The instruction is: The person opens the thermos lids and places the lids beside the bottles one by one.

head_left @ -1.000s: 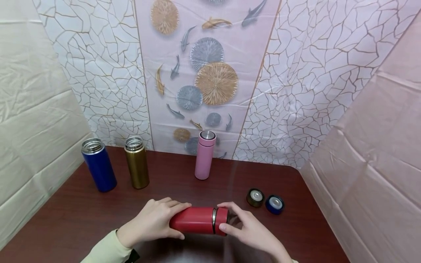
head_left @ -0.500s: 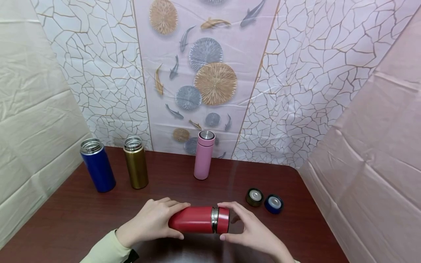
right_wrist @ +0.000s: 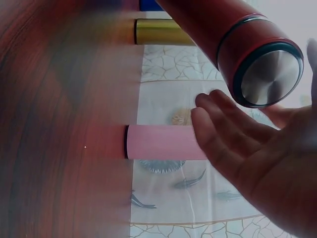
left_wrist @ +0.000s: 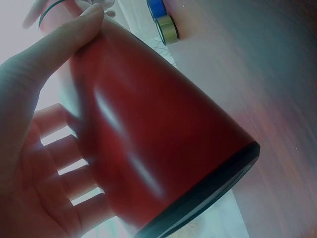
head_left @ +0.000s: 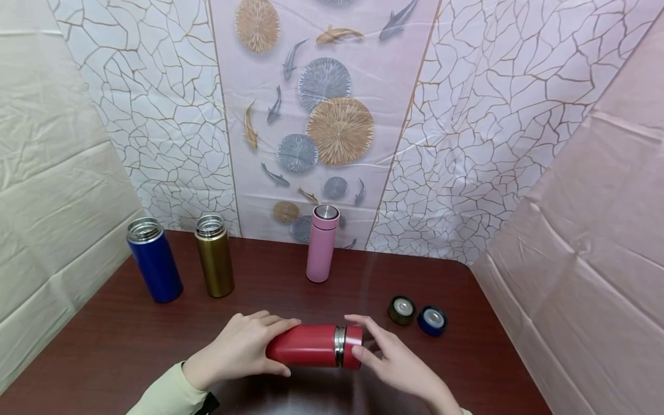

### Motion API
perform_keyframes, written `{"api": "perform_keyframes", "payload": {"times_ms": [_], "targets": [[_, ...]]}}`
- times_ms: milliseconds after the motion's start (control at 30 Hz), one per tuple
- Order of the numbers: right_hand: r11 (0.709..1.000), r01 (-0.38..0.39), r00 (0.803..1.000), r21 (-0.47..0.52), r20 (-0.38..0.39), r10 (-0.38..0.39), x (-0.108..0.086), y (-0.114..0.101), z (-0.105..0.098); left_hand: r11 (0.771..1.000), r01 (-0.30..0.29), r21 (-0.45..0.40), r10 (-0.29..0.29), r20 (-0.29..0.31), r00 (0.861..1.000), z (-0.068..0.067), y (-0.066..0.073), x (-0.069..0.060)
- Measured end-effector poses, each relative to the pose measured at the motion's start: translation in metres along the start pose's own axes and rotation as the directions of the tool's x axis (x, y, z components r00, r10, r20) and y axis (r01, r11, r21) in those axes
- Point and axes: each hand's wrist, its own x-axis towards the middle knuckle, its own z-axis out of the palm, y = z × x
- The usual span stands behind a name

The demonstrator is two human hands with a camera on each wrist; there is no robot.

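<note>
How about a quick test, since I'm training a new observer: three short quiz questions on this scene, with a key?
1. Multiple choice: which upright bottle has its lid on?
A) the blue cylindrical bottle with a metal neck
B) the gold cylindrical bottle with a metal neck
C) the pink cylindrical bottle
2. True or false: the left hand holds the smooth red cylindrical bottle on its side.
3. Fill in the colour: on the reddish-brown wood-grain table, next to the small round olive lid, lies a small round ____ lid.

Key: 1. C; 2. True; 3. blue.
</note>
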Motion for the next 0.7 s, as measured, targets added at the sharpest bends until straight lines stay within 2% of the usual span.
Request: {"api": "perform_keyframes", "payload": {"times_ms": [100,233,400,700], "targets": [[0.999,-0.043,0.999,-0.006,0.023,0.043,0.0009,-0.0012,-0.0003,1.0,-0.003,-0.003,0.003,0.002,1.0,-0.0001,0.0008,0.0009],[0.998,-0.059,0.998,0.01,0.029,0.058,0.0006,-0.0027,0.0001,1.0,-0.004,-0.001,0.004,0.011,1.0,0.0001,0.0014,0.0015],[0.999,-0.037,0.999,0.034,0.002,0.037,-0.0006,-0.0037,0.0005,1.0,-0.003,0.002,0.003,0.018,1.0,0.0005,0.0008,0.0005],[0.999,-0.013,1.0,0.042,0.001,0.012,-0.0019,-0.0031,0.0008,1.0,0.004,0.002,-0.004,0.023,1.0,0.0023,-0.0008,-0.0011]]}}
